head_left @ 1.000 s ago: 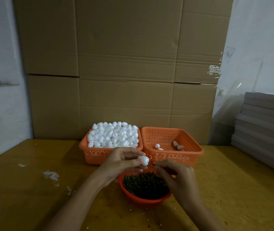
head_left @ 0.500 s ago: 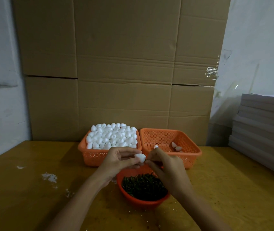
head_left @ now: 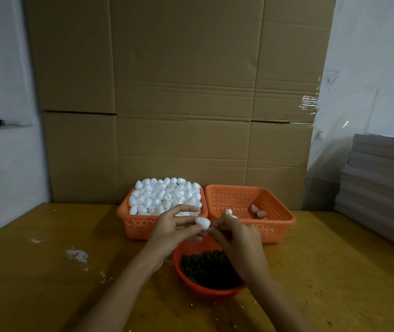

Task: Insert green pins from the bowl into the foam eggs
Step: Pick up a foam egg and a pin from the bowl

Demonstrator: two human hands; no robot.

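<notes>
Pinching a white foam egg [head_left: 202, 223] above the orange bowl [head_left: 205, 293] of green pins [head_left: 209, 268], the left hand [head_left: 173, 233] meets the right hand [head_left: 241, 243], whose fingertips bunch together at the egg's end; any pin there is hidden.

Small packing workroom: cardboard sheets [head_left: 179, 97], stacked boards [head_left: 382, 183], baskets [head_left: 251, 200].

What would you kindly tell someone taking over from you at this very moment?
Left hand holds one foam egg over the bowl of green pins.
Right hand pinches at the egg's end; any pin there is hidden.
Left basket is heaped with plain eggs; right basket holds a few, presumably done.
Left: finish this egg, then the heap.
</notes>
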